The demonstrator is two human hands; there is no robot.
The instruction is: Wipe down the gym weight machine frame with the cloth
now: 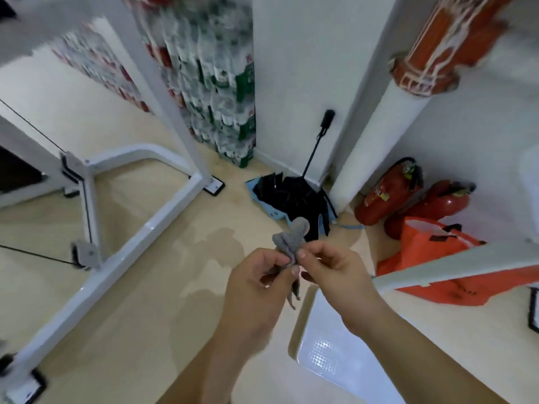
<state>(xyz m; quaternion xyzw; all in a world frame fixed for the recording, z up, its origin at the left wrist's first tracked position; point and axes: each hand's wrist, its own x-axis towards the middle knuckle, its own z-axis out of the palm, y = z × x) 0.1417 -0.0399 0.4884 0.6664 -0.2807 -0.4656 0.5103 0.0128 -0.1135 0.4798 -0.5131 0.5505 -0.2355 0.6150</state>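
A small grey cloth (291, 237) is bunched up between both hands at the centre of the view. My left hand (258, 282) pinches its lower part, and a corner hangs below the fingers. My right hand (329, 269) pinches the cloth from the right side at its middle. The white weight machine frame (137, 237) stands to the left, with a base rail running diagonally across the floor, an upright post and black cables. Neither hand touches the frame.
A black folded umbrella (294, 199) leans in the wall corner ahead. Two red fire extinguishers (388, 193) and an orange bag (437, 258) lie at the right. Stacked bottled water packs (215, 83) stand behind the post. A white frame bar (455, 263) crosses at right.
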